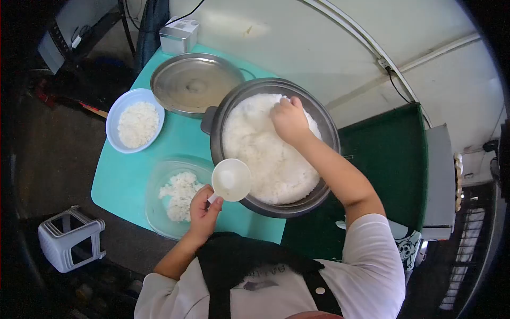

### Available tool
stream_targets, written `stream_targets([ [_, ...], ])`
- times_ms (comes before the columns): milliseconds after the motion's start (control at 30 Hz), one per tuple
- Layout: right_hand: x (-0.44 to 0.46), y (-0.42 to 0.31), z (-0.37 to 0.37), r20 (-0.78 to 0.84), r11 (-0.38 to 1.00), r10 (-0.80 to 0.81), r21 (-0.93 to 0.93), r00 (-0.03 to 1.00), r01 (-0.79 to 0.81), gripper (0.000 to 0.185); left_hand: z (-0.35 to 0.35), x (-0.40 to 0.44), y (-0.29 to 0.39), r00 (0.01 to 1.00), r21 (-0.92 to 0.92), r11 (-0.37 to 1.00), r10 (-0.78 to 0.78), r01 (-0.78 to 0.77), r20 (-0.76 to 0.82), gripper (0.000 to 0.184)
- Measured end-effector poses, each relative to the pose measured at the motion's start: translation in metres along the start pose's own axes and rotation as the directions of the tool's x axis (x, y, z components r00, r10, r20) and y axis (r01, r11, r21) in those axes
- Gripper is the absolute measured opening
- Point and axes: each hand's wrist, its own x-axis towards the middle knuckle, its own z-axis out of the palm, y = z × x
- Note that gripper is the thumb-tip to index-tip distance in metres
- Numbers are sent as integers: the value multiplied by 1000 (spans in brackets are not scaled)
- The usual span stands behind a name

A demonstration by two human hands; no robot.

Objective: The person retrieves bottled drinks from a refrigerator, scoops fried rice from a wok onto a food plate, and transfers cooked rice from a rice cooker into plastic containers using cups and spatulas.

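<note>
A large grey pot (217, 139) full of white rice (260, 154) stands on the table in front of me. My left hand (203, 213) grips the short handle of a white measuring cup (240, 194), held at the pot's near left rim. Something white lies in the bottom of the cup; its kind is unclear. Over the far part of the rice, my right hand (289, 119) is closed, knuckles up. Its fingertips are hidden, so what it pinches does not show. Below the cup sits a clear plastic container (155, 199) with a clump of rice (180, 194).
A blue bowl of rice (110, 125) stands at the turquoise table's (114, 178) left edge. Behind are a round metal lid (194, 85) and a metal tin (178, 40). A grey stool (69, 239) stands on the floor at left; a green surface (388, 159) is at right.
</note>
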Motion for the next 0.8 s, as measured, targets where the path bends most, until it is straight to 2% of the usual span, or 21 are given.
stream_targets([
  [67,-14,1,-10,-8,998,-54,7,998,54,10,-3,-3,-1,1000,15,1000,-1,1,3,22],
  [133,-22,10,-27,-31,982,-45,181,999,50,8,-7,-3,-1,1000,25,1000,5,-5,0,22],
  [167,-22,24,-23,-35,982,-44,182,998,49,8,-8,-1,0,1000,29,1000,7,-7,0,22],
  [233,-9,64,0,-70,985,160,74,985,-154,10,-7,-1,2,998,18,1000,8,-7,-56,20],
  [300,10,93,25,105,923,361,-182,926,-339,15,-8,0,5,998,6,1000,-8,8,-58,20],
  [333,18,93,35,101,923,362,-177,927,-341,15,-10,1,7,998,-4,1000,-15,15,-63,20],
  [400,38,80,46,248,851,502,-314,828,-422,21,-13,2,8,998,18,1000,11,-10,-56,20],
  [533,75,51,34,315,875,484,-209,817,-438,24,-24,1,6,996,37,998,44,-42,-81,20],
  [633,92,22,9,355,911,411,-131,839,-391,23,-29,3,5,994,46,998,39,-34,-98,21],
  [700,92,5,1,262,991,121,-87,957,-101,11,-31,3,7,994,38,999,34,-31,-106,21],
  [800,85,7,-2,180,1000,12,12,984,-14,10,-36,4,10,992,56,997,53,-47,-115,21],
])
